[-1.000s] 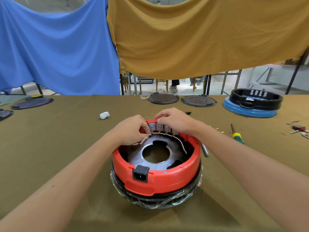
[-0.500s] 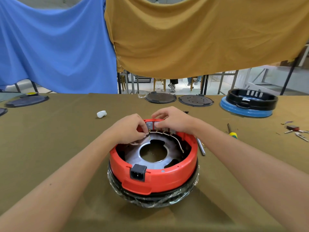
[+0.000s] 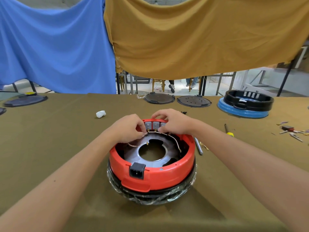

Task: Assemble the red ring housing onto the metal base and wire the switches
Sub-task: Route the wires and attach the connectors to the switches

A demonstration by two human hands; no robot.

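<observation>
A red ring housing point(image 3: 158, 174) sits on a metal base point(image 3: 133, 154) with a round centre hole, over a black plastic-wrapped body. A black power socket point(image 3: 137, 170) faces me on the near wall. Grey switches point(image 3: 152, 125) line the far inner wall. A thin pale wire point(image 3: 173, 139) with brass terminals runs beneath them. My left hand point(image 3: 127, 129) pinches the wire's end by the leftmost switch. My right hand point(image 3: 173, 121) grips the far rim over the right switches, thumb pressing near the wire.
A screwdriver with a yellow-green handle point(image 3: 228, 131) and a metal rod point(image 3: 198, 145) lie right of the housing. Loose terminals point(image 3: 291, 131) lie far right. A black ring on a blue base point(image 3: 245, 104), black discs point(image 3: 194, 101) and a white wad point(image 3: 100, 114) sit farther back.
The view has shifted slightly. Both hands stay at the far rim; the left hand's fingers have worked the wire end closer under the leftmost switch.
</observation>
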